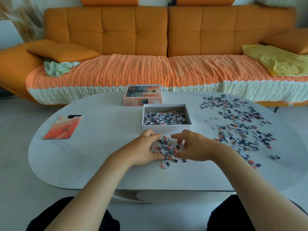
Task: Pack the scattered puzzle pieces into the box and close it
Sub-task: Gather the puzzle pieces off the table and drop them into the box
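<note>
Fingers of our left hand and of our right hand curl loosely around a small heap of puzzle pieces on the white desk, cupping it from both sides without closing on anything. Both hands lie just in front of the open white box, touching the heap. We see the box already partly filled with pieces. Behind the box, almost touching it, stands its printed lid. Right of the box, well apart, we see a wide scatter of loose pieces spread over the desk. Left of the box, well apart, lies a flat orange picture card. Beyond the box runs an orange sofa.
</note>
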Available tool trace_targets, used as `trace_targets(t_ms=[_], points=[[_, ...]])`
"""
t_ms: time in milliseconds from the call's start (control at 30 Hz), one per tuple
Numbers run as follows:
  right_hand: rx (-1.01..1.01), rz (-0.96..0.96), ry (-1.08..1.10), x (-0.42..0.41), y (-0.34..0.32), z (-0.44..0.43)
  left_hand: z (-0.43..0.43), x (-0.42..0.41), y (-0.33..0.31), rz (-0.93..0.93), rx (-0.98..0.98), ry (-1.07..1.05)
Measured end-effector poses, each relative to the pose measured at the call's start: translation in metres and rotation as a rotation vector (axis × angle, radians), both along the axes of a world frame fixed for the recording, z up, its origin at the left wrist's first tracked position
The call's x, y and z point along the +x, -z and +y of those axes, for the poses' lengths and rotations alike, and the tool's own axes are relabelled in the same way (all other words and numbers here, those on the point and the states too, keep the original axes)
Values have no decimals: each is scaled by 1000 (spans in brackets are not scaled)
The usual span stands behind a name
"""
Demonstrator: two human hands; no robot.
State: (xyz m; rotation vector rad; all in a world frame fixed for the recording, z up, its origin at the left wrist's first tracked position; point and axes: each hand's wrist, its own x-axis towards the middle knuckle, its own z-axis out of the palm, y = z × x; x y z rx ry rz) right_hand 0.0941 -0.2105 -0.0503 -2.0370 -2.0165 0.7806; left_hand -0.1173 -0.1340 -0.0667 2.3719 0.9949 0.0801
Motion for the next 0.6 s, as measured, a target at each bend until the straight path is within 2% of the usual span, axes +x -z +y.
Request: trace_targets(t_ms=[133,267,433,600], points=[[1,-118,-41,-13,-1,3,0,9,3,27,57,48],[18,-23,-30,-20,-2,9,1,15,5,-64,67,18],[96,-45,21,-18,-2,11,6,17,2,-118,102,5],[92,-7,49,-17,-2,15,11,20,-1,-146,42,-19]])
